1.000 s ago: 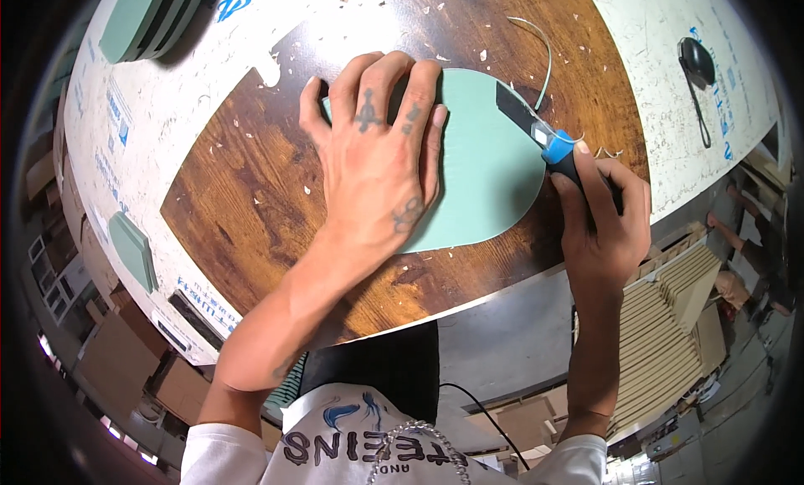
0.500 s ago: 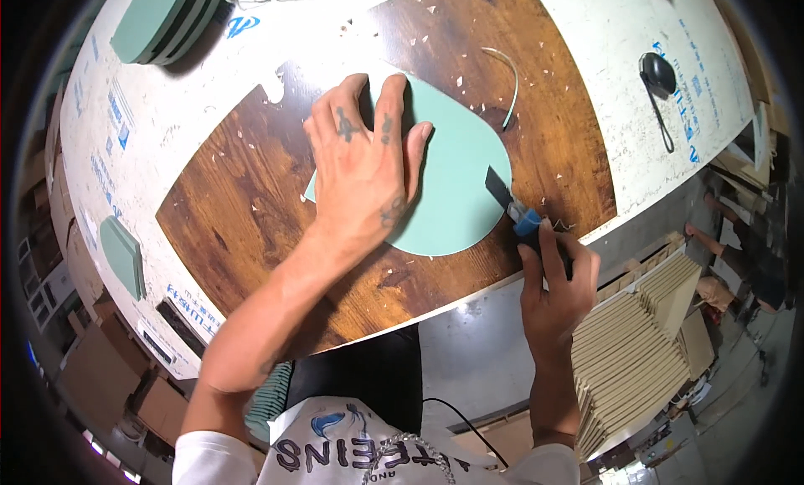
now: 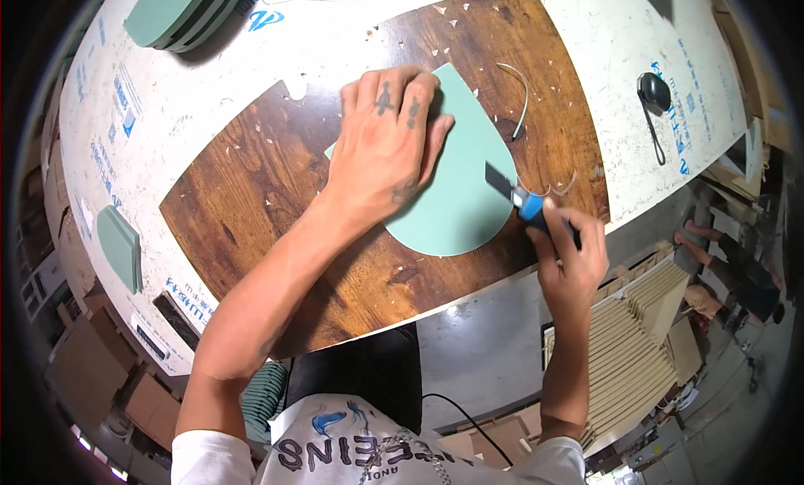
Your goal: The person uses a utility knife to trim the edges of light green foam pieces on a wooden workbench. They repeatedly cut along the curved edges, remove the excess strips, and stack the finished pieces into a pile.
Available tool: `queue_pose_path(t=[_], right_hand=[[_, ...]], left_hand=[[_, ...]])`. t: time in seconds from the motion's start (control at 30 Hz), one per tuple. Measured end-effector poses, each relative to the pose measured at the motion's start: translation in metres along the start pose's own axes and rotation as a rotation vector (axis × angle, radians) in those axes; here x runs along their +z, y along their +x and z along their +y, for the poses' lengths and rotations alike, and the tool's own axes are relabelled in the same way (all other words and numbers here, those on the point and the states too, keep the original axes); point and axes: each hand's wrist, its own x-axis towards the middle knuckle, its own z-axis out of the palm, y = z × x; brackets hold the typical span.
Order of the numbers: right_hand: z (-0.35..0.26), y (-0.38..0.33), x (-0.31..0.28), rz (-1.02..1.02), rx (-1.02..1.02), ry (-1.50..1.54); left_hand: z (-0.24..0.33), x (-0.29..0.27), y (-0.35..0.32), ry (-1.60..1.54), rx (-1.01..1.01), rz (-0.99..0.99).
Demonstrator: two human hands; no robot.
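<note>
A pale green panel [image 3: 465,217] with a rounded near side and a pointed far corner lies on a brown wood-grain board [image 3: 251,208]. My left hand [image 3: 381,141] grips it, thumb on its face and fingers bent over its far left edge; the fingertips are hidden. In my right hand [image 3: 572,255] is a utility knife [image 3: 529,207] with a blue collar and a dark blade, which reaches over the panel's right edge. A thin pale strip [image 3: 563,186] curls beside the knife. Another loose strip [image 3: 525,100] lies farther back on the board.
Stacked green panels [image 3: 180,16] stand at the far left of the white table [image 3: 75,141], with smaller green pieces [image 3: 119,246] at its left edge. A black corded object [image 3: 653,93] lies at right. Scraps dot the board. Ridged tan pieces [image 3: 624,372] sit below right.
The panel has turned clockwise and shifted slightly right with my left hand, whose fingers are now more bent. My right hand and the knife moved slightly right, and a thin strip curls beside the blade.
</note>
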Motion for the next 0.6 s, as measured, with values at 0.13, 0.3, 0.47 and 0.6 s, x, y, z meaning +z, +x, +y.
queue_pose_path(t=[0.13,0.3,0.47,0.6], right_hand=[[-0.02,-0.041,-0.009,-0.093,0.091,-0.033],[-0.026,-0.056,-0.007,-0.058,0.097,-0.001],[-0.015,-0.037,-0.004,-0.029,0.119,0.036],[-0.005,-0.014,0.0,-0.001,0.112,0.048]], left_hand=[[0.009,0.002,-0.006,0.203,-0.157,0.073],[0.005,0.006,-0.013,0.216,-0.181,0.066],[0.003,0.002,-0.01,0.187,-0.18,0.027],[0.011,-0.003,-0.006,0.181,-0.217,0.003]])
